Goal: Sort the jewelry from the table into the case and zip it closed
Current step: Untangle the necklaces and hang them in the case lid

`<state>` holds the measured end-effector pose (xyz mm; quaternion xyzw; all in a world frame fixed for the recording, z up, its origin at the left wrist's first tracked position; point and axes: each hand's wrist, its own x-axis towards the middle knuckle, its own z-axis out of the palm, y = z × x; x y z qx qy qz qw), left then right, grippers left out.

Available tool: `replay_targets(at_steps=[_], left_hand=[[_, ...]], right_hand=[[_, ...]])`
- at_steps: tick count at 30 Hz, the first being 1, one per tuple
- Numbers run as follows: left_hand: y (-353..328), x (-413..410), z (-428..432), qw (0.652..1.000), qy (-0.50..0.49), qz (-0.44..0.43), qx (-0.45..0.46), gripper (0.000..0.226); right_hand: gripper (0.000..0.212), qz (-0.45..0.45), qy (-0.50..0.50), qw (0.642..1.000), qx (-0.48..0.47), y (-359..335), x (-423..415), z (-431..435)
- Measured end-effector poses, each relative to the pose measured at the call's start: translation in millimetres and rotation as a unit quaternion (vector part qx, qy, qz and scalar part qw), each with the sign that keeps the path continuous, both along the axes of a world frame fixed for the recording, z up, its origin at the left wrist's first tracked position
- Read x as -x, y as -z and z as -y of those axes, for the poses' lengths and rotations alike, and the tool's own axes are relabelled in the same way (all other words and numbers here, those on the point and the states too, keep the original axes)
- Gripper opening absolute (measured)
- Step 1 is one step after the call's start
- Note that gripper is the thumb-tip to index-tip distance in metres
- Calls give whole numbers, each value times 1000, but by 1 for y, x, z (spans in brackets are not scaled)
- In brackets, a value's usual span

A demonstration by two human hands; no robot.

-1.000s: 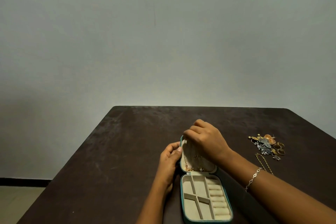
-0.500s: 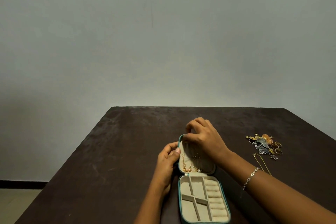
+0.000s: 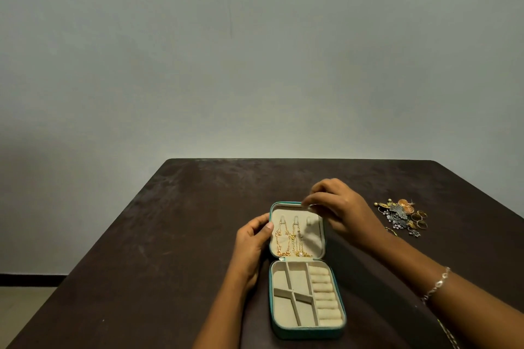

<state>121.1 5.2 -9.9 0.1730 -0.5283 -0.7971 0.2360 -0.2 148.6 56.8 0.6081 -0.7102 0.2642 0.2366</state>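
Head view: we count one open case (image 3: 307, 333) near table (image 3: 170, 235) front edge. Two gold chains (image 3: 286, 238) in lid (image 3: 313, 238). One jewelry pile (image 3: 402, 214) by right edge. Left hand (image 3: 252, 244) grips lid's left rim. Right hand (image 3: 340, 207) curled at lid's far corner, grasp unclear.

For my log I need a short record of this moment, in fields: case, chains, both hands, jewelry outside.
case: open, flat on the table
chains: gold, hung inside the lid
base compartments: nothing visible inside
left hand: grips the lid's left edge
right hand: fingers curled at the lid's far right corner; pinch unclear
loose jewelry: pile on the table, right of the case
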Motion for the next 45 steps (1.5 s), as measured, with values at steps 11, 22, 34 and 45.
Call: replay_targets(at_steps=[11, 22, 34, 45], left_hand=[[-2, -2, 0, 998, -24, 42, 42, 36], [-7, -4, -3, 992, -48, 67, 94, 31], [-75, 8, -55, 889, -82, 37, 449, 28], [-41, 87, -165, 913, 28, 61, 403, 18]], right_hand=[[34, 121, 38, 992, -4, 27, -13, -138], [41, 238, 73, 968, -27, 49, -26, -220], [18, 309, 54, 936, -158, 56, -24, -230], [4, 169, 85, 960, -205, 63, -25, -225]])
